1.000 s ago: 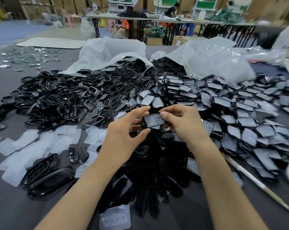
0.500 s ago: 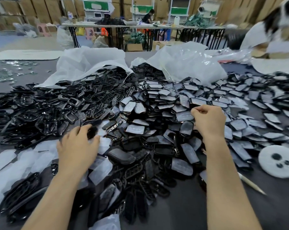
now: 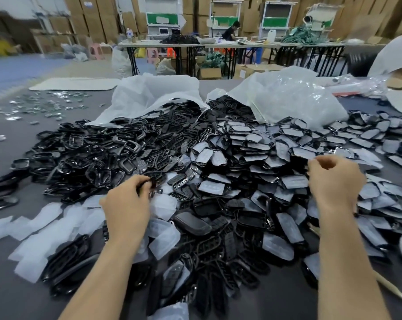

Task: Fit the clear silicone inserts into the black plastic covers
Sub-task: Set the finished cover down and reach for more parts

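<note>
As the hands split from their meeting at centre a second ago, left hand [image 3: 126, 204]: at eight o'clock, fingers now curled, grip closed on a black cover [image 3: 152, 181] at the heap's near edge; half a second back they lay flatter.
Right hand [image 3: 333, 179]: at three o'clock over the fitted covers [image 3: 276, 155], thumb to forefinger; whether the grip holds anything, cannot tell.
Clear silicone inserts [image 3: 56, 222]: strewn on the table [image 3: 10, 296] at eight o'clock, beside the left wrist.
Black covers [image 3: 91, 158]: heaped at ten o'clock, spilling from a plastic bag [image 3: 149, 98].
</note>
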